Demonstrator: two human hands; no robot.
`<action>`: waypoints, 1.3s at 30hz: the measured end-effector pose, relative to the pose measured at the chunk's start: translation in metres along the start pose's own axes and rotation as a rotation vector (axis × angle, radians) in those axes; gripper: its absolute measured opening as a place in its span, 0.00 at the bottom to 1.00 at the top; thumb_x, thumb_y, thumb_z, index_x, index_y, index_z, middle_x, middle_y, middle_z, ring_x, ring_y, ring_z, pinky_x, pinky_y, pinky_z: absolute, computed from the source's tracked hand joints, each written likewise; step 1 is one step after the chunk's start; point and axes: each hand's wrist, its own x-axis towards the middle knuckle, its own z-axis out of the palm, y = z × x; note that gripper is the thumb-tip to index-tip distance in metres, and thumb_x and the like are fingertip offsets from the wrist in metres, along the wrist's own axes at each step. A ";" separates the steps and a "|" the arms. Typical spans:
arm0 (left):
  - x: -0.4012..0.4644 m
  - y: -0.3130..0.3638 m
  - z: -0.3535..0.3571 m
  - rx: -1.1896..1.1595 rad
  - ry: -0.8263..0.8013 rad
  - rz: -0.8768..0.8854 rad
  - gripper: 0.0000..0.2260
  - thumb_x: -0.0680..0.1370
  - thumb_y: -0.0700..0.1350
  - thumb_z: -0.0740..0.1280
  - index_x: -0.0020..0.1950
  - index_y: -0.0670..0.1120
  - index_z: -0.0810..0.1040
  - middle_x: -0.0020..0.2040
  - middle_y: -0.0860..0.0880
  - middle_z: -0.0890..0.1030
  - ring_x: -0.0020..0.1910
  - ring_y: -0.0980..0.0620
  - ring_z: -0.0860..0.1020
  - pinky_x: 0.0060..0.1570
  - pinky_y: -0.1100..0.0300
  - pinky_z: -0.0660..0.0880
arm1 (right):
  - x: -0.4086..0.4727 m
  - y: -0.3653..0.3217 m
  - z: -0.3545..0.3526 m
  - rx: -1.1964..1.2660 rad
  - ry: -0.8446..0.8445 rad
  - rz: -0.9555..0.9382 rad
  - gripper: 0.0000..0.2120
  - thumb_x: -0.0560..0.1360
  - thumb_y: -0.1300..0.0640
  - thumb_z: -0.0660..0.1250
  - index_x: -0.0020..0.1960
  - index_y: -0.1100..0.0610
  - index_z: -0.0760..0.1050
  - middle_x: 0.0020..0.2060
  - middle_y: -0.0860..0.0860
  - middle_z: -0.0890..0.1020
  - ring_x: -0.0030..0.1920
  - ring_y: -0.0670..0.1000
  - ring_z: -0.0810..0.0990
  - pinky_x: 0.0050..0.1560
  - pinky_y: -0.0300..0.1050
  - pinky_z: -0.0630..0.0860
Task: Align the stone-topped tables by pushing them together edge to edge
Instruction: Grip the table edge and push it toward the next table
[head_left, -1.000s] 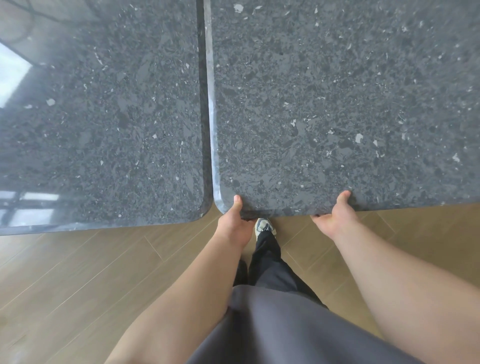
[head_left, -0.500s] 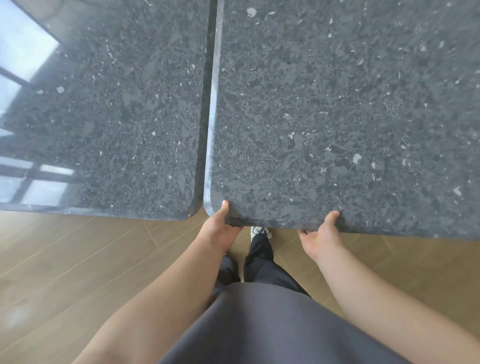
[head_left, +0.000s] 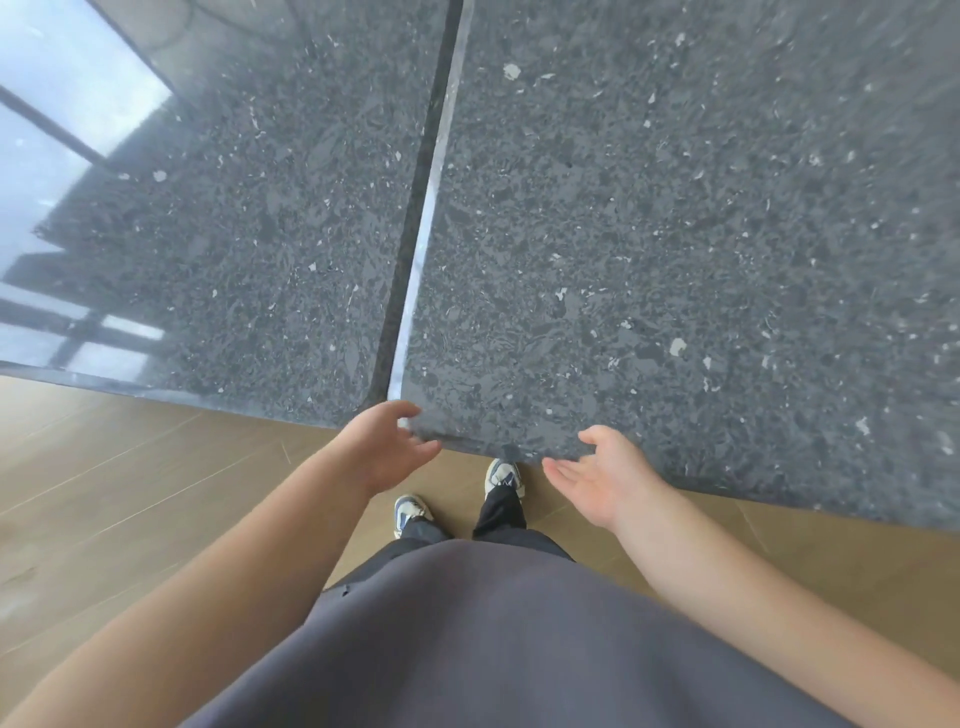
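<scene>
From the left: the left stone-topped table (head_left: 249, 249) lay beside the right stone-topped table (head_left: 675, 234), their long edges parallel and near, a thin dark seam (head_left: 415, 208) showing between them. I judged the push nearly done; what was left was closing that seam, if it would close, and levelling the near ends, since the right top's front edge sat closer to me than the left's. My left hand (head_left: 387, 449) hovered at the right table's near-left corner, its fingers (head_left: 415, 448) loosely curled and open, gripping nothing; whether they brushed the stone I could not tell. My right hand (head_left: 605, 480) hung palm up just off the front edge, fingers spread, empty. My shoes (head_left: 504, 475) stood on the wooden floor (head_left: 130, 493) below. Half a second earlier both hands had clasped that front edge, thumbs on top; now both had let go.
</scene>
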 end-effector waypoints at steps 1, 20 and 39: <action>0.001 0.005 -0.003 0.001 -0.099 -0.001 0.21 0.83 0.40 0.60 0.75 0.36 0.65 0.71 0.38 0.72 0.70 0.39 0.73 0.69 0.47 0.70 | -0.010 -0.003 0.007 -0.026 -0.056 -0.032 0.22 0.83 0.61 0.57 0.75 0.66 0.61 0.63 0.67 0.74 0.61 0.62 0.77 0.68 0.55 0.74; -0.165 0.101 -0.156 0.048 0.040 0.937 0.10 0.82 0.34 0.59 0.56 0.43 0.78 0.46 0.46 0.85 0.47 0.46 0.85 0.50 0.50 0.81 | -0.148 0.038 0.207 -0.702 -0.583 -0.655 0.11 0.79 0.69 0.56 0.48 0.60 0.76 0.35 0.53 0.82 0.36 0.50 0.79 0.43 0.45 0.79; -0.244 0.149 -0.509 -0.228 0.384 1.233 0.13 0.82 0.30 0.57 0.56 0.43 0.77 0.41 0.49 0.84 0.42 0.49 0.84 0.47 0.56 0.82 | -0.258 0.347 0.459 -1.040 -1.035 -0.907 0.12 0.78 0.70 0.56 0.54 0.60 0.75 0.38 0.50 0.83 0.40 0.51 0.81 0.48 0.49 0.80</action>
